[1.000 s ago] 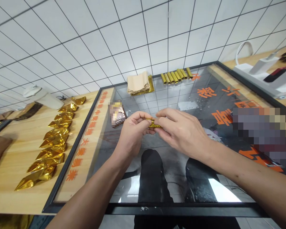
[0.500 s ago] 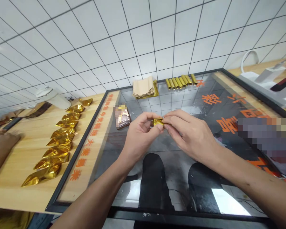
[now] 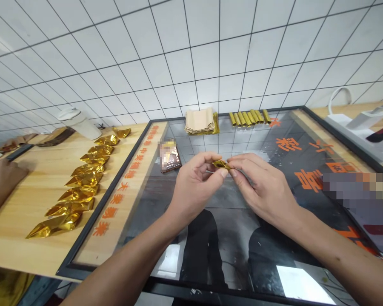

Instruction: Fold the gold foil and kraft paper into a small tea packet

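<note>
Between my two hands, above the dark glass tabletop, is a small piece of gold foil paper, folded or rolled. My left hand pinches its left end between thumb and fingers. Fingertips of my right hand close on the right end. The fingers cover part of the foil, so its full shape is hidden. Beyond the hands lie a stack of brown-backed gold paper and a row of gold paper rolls. A small dark box rests left of my left hand.
Several folded gold foil ingots line the wooden table at left. A white cup stands behind them. Another person's hand rests at far left. A phone and a white power strip are at right.
The view has shifted a little. Both hands still hold the gold foil paper, which now appears tilted, with its folded opening more visible.
</note>
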Demonstrator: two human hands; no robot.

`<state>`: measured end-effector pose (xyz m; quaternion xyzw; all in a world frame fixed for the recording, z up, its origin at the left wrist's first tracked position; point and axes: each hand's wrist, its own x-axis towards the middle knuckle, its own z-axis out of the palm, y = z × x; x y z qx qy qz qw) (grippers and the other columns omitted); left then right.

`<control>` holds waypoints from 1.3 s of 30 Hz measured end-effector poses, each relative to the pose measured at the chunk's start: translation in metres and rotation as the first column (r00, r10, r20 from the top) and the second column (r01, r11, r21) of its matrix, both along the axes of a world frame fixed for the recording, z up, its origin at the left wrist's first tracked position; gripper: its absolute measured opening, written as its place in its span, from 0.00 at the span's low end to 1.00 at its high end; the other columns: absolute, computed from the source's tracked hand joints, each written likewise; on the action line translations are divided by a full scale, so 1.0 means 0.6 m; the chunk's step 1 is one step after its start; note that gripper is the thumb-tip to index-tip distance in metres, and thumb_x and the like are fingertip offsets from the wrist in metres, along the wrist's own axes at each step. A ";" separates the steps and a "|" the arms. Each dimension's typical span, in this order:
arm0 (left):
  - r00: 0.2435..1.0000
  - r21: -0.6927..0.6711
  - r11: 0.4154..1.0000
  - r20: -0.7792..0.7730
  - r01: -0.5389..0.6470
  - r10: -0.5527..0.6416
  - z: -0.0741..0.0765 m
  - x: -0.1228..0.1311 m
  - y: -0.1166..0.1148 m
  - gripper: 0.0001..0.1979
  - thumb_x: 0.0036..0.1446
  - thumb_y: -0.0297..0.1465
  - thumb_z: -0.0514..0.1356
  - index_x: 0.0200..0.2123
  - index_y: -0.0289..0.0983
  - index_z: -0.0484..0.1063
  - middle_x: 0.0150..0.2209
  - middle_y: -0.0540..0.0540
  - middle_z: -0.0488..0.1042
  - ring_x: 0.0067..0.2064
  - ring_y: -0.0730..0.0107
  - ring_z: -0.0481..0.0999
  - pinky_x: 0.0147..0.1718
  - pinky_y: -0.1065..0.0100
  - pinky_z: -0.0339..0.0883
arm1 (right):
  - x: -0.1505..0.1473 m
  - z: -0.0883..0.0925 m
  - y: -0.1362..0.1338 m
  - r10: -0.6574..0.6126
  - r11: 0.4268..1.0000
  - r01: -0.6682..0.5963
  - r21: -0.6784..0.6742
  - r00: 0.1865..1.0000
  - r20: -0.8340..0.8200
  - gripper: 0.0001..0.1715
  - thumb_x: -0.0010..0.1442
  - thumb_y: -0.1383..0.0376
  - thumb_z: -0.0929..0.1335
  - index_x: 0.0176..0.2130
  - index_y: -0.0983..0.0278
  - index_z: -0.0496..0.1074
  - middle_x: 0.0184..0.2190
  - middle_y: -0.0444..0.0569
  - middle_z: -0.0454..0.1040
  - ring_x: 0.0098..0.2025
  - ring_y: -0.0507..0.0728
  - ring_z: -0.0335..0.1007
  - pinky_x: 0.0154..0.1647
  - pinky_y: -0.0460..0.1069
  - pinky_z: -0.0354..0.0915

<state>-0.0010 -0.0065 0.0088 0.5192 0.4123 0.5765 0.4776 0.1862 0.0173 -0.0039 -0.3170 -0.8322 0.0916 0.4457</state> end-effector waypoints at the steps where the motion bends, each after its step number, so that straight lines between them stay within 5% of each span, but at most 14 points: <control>1: 1.000 0.005 1.000 -0.005 -0.003 0.003 0.000 0.000 0.000 0.10 0.59 0.28 0.71 0.44 0.39 0.78 0.43 0.46 0.82 0.41 0.70 0.79 0.43 0.69 0.76 | -0.001 0.000 0.000 0.006 1.000 -0.006 0.002 1.000 -0.003 0.11 0.75 0.71 0.66 0.51 0.60 0.76 0.49 0.54 0.82 0.52 0.60 0.81 0.54 0.56 0.76; 16: 0.992 -0.138 0.990 0.122 0.028 -0.011 0.008 -0.008 0.008 0.07 0.56 0.32 0.70 0.37 0.36 0.80 0.37 0.46 0.83 0.37 0.70 0.83 0.41 0.68 0.79 | 0.001 -0.001 0.003 -0.051 0.997 0.049 0.063 0.998 0.039 0.11 0.73 0.73 0.68 0.48 0.59 0.78 0.51 0.54 0.83 0.51 0.61 0.82 0.52 0.57 0.77; 29: 0.992 -0.043 0.996 0.099 -0.075 0.079 -0.006 -0.014 0.016 0.08 0.54 0.23 0.68 0.38 0.36 0.81 0.38 0.47 0.84 0.40 0.70 0.82 0.43 0.70 0.75 | 0.004 0.007 0.005 -0.146 0.980 0.139 0.141 0.989 0.037 0.12 0.69 0.73 0.70 0.47 0.57 0.78 0.53 0.55 0.82 0.54 0.66 0.80 0.54 0.63 0.75; 34: 0.989 0.015 0.993 0.093 -0.119 0.117 -0.004 -0.017 0.017 0.09 0.55 0.21 0.67 0.39 0.37 0.82 0.40 0.46 0.85 0.42 0.70 0.82 0.45 0.70 0.75 | 0.007 0.014 0.011 -0.210 0.976 0.214 0.034 0.973 -0.098 0.17 0.66 0.72 0.72 0.52 0.57 0.77 0.57 0.56 0.79 0.60 0.66 0.77 0.60 0.64 0.73; 39: 0.986 0.068 0.984 0.037 -0.167 0.165 -0.003 -0.019 0.018 0.07 0.58 0.24 0.68 0.40 0.38 0.82 0.42 0.46 0.85 0.43 0.68 0.83 0.44 0.68 0.76 | 0.004 0.020 0.015 -0.236 0.943 0.151 -0.297 0.933 -0.273 0.18 0.64 0.67 0.74 0.53 0.57 0.75 0.51 0.51 0.80 0.50 0.62 0.79 0.48 0.58 0.77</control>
